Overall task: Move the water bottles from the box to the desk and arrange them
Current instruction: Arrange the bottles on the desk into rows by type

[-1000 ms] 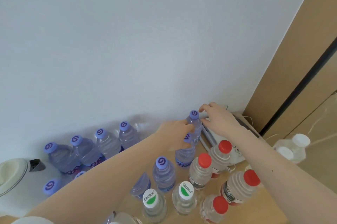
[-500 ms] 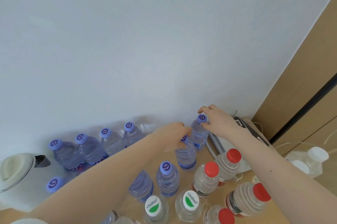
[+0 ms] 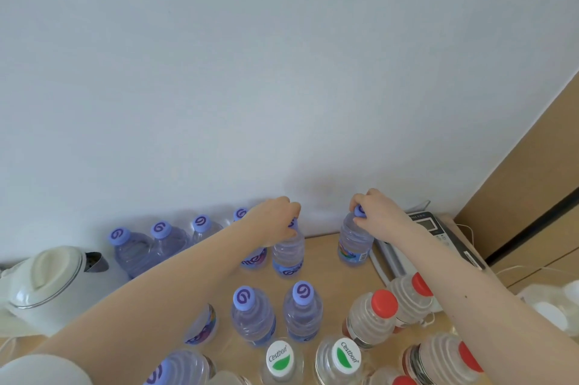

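Pale wood-look desk (image 3: 322,259), smooth and matt, set against a plain white wall (image 3: 282,71).

Held bottles, 2: clear ribbed plastic, round-bodied, with purple screw caps. Both stand upright on the desk near the wall, apart from each other.
- The left hand (image 3: 275,218) has its fingers curled down over the cap of the left bottle (image 3: 288,254) and grips it at the top.
- The right hand (image 3: 376,212) pinches the cap of the right bottle (image 3: 354,246) between curled fingertips and thumb. This bottle stands just beside a grey telephone (image 3: 438,234).

Back row (image 3: 160,229): 4 like bottles with spiral-marked purple caps, side by side along the wall, partly hidden by the left forearm.

Middle pair (image 3: 302,292): 2 more purple-capped bottles, upright and close together, nearer the camera.

Green-capped bottles (image 3: 346,356): 2, with white caps bearing a green leaf shape, at the near edge.

Red-capped bottles (image 3: 383,300): at least 3, with deeply ridged clear bodies, grouped at the right.

Kettle (image 3: 47,284): white, glossy and rounded, with a metal-trimmed lid, at the far left.
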`<action>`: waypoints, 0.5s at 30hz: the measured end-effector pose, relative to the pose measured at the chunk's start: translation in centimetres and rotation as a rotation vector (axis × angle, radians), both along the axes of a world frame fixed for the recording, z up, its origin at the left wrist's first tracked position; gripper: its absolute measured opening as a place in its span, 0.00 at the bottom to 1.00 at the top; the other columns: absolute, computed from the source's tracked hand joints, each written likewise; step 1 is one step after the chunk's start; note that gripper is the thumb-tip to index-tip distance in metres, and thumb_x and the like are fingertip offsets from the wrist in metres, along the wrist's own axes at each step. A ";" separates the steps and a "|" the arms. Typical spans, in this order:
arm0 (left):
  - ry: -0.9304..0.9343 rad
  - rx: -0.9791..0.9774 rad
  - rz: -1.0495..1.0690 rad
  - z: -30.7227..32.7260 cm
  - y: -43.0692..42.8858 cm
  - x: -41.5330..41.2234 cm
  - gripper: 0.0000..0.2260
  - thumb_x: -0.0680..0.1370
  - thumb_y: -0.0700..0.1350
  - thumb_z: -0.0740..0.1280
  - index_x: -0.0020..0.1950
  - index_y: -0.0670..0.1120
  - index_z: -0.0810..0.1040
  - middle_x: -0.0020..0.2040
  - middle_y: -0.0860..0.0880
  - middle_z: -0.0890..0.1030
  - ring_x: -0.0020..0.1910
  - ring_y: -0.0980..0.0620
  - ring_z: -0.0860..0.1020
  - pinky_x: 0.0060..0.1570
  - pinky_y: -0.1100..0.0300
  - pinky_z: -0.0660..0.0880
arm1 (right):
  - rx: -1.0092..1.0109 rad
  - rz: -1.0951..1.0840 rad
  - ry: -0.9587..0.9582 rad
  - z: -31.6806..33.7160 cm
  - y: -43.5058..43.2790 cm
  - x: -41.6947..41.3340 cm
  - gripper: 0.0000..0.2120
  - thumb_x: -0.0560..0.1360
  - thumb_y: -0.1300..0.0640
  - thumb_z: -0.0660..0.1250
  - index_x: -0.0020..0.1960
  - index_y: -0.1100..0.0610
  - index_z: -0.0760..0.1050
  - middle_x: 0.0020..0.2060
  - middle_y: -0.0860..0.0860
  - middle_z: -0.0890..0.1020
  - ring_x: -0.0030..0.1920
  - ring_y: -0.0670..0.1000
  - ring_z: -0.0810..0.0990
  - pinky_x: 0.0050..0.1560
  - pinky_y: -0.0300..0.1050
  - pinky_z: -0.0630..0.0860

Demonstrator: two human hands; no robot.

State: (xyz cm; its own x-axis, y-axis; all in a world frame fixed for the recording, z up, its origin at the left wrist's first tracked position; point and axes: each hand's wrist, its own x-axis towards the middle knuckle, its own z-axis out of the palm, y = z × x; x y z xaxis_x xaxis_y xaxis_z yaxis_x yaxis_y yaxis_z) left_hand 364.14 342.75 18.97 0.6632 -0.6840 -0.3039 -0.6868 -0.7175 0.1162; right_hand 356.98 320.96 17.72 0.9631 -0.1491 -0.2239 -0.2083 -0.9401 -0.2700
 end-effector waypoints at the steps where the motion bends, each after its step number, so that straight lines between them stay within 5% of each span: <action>1: -0.006 -0.001 0.012 -0.1 0.2 0.2 0.12 0.79 0.45 0.62 0.60 0.41 0.71 0.54 0.43 0.72 0.46 0.44 0.73 0.44 0.55 0.69 | 0.006 0.009 -0.004 0.0 0.1 0.1 0.12 0.78 0.61 0.60 0.60 0.56 0.74 0.49 0.53 0.67 0.44 0.54 0.72 0.44 0.42 0.66; 9: -0.047 -0.025 0.043 -0.3 0.7 1.5 0.11 0.79 0.40 0.59 0.61 0.40 0.73 0.51 0.44 0.70 0.45 0.46 0.70 0.43 0.57 0.66 | 0.055 0.058 -0.032 0.4 1.3 1.1 0.13 0.77 0.63 0.60 0.60 0.56 0.74 0.48 0.52 0.66 0.43 0.53 0.71 0.42 0.41 0.64; 15: -0.102 -0.003 -0.009 -0.3 0.6 1.7 0.12 0.80 0.41 0.58 0.63 0.40 0.72 0.57 0.41 0.73 0.54 0.43 0.73 0.51 0.54 0.72 | 0.067 0.102 -0.032 0.2 2.5 2.0 0.14 0.77 0.63 0.60 0.61 0.56 0.74 0.51 0.54 0.69 0.48 0.56 0.74 0.43 0.41 0.64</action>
State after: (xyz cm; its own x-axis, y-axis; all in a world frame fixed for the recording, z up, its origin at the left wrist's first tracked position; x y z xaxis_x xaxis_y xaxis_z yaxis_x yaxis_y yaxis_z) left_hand 365.86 343.40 18.63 0.6843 -0.6910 -0.2331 -0.7017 -0.7109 0.0475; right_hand 358.94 323.41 17.92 0.9794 -0.0359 -0.1987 -0.1029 -0.9356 -0.3378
